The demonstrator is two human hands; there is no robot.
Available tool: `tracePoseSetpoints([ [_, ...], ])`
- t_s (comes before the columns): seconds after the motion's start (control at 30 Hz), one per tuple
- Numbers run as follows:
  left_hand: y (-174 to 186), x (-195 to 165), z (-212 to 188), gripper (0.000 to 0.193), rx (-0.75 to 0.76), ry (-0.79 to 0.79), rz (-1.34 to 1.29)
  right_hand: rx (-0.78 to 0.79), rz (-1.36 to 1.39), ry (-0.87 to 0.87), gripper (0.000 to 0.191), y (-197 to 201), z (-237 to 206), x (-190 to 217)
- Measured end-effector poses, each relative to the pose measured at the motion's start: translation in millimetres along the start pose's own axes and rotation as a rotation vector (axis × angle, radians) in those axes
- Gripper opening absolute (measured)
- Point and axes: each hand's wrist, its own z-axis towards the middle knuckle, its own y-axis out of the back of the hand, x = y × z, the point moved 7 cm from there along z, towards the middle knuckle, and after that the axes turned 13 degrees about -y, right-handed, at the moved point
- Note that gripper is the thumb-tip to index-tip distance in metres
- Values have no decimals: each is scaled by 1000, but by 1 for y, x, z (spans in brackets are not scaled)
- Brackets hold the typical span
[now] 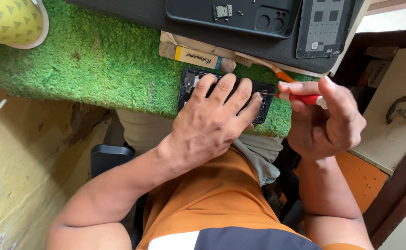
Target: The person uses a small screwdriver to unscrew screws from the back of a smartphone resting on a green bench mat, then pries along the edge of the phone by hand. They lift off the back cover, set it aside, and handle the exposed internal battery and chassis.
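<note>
The right hand [328,118] pinched a red screwdriver [302,98], its tip at the right end of a dark phone [191,85]. The left hand [212,120] lay flat on the phone, fingers spread, pressing it to the green mat [96,60]; the tip's contact was perhaps hidden. A black tray [198,14] lay beyond.

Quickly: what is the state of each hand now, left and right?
Left hand: open, fingers spread, pressing flat on the opened phone.
Right hand: closed on a red-handled screwdriver, tip at the phone.
</note>
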Motion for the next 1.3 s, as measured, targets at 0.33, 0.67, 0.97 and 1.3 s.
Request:
tracePoseSetpoints([
  [0.33, 9, 7, 6, 46, -62, 51, -159, -37, -54, -21, 43, 3, -1, -1],
  [0.67, 5, 12, 29, 4, -98, 62, -48, -49, 210, -125, 43, 10, -13, -21],
  [0.97, -10, 3, 60, 11, 102, -49, 196, -83, 213, -96, 41, 22, -12, -19],
  [1.3, -23, 0, 75, 14, 214, -125, 296, -113, 213, -125, 39, 35, -17, -29],
])
